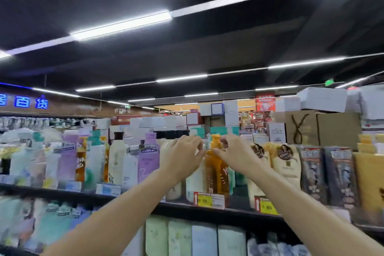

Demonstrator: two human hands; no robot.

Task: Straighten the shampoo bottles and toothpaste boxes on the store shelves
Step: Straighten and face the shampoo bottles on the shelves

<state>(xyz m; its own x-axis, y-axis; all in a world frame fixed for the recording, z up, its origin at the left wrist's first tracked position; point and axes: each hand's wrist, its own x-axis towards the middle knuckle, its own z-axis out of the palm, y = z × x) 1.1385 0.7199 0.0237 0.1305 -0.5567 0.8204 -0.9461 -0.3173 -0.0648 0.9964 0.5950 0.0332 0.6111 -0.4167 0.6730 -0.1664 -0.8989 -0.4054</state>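
Observation:
An orange shampoo bottle (217, 174) stands upright on the top shelf (239, 212), right in front of me. My left hand (182, 156) reaches up from the left, and its fingertips pinch the clear piece at the bottle's neck. My right hand (234, 154) comes in from the right, with its fingers on the orange cap and the thumb against the neck. A white bottle (194, 185) stands just left of the orange one, partly behind my left wrist.
White, purple and teal bottles (145, 160) line the shelf to the left. Cream refill pouches (286, 164) and dark packs (330, 172) stand to the right. Yellow price tags (204, 200) hang on the shelf edge. Pale packs (203, 239) fill the shelf below. Cartons (324, 127) are stacked behind.

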